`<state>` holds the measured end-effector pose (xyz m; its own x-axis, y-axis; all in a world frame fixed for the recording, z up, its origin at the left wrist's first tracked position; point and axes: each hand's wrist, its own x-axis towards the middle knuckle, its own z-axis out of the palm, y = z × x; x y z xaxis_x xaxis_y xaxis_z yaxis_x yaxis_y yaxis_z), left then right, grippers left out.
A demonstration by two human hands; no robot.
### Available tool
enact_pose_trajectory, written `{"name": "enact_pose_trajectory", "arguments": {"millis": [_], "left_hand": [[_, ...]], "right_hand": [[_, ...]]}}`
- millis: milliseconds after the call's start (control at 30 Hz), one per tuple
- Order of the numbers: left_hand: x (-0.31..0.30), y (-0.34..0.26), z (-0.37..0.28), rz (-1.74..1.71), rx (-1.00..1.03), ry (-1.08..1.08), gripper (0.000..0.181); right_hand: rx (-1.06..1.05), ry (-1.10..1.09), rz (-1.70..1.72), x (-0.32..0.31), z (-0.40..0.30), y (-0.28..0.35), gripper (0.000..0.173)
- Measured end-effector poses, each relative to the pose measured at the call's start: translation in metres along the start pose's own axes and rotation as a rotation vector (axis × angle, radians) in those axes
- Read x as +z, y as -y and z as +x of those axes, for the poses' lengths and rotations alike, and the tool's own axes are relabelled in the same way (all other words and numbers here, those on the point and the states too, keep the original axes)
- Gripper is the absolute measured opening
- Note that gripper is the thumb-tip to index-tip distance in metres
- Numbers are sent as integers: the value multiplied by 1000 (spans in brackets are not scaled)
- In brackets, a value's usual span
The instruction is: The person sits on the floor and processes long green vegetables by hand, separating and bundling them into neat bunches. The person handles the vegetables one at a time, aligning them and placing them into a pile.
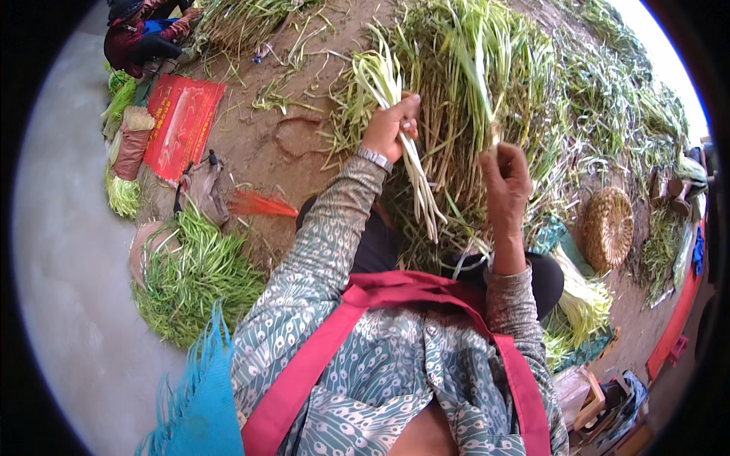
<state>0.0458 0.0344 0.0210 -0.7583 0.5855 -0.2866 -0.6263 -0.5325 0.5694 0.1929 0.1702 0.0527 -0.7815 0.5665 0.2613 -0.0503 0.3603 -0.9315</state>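
My left hand (392, 128), with a metal-band watch (374, 159) at the wrist, is closed around a small bunch of pale stalks (418, 182). Their yellow-green leaf ends fan out above the fist and the white ends hang below it. Between the fingertips of my right hand (507, 179) is a single leafy stalk (491, 122), blurred, its leaves pointing up and away. Behind both hands lies a large heap of long green stalks with brownish lower ends (456, 142). They look like a garlic- or leek-type vegetable; the exact kind is unclear.
To my left lie a green bundle (197, 279), a red printed sheet (183, 125) and orange-red strands (262, 204). A person (142, 40) squats at the upper left. At right are a round woven straw seat (609, 231), a pale bundle (582, 290) and a wooden crate (590, 402).
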Motion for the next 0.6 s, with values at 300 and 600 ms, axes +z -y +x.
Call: {"name": "enact_pose_trajectory", "arguments": {"millis": [300,600], "left_hand": [[-1,33,-15,244,13,22,26],[-3,44,-2,243,3,-20,19]], "right_hand": [[61,23,-94,3,-50,-22,20],[419,175,68,20,-32,-25,26]]}}
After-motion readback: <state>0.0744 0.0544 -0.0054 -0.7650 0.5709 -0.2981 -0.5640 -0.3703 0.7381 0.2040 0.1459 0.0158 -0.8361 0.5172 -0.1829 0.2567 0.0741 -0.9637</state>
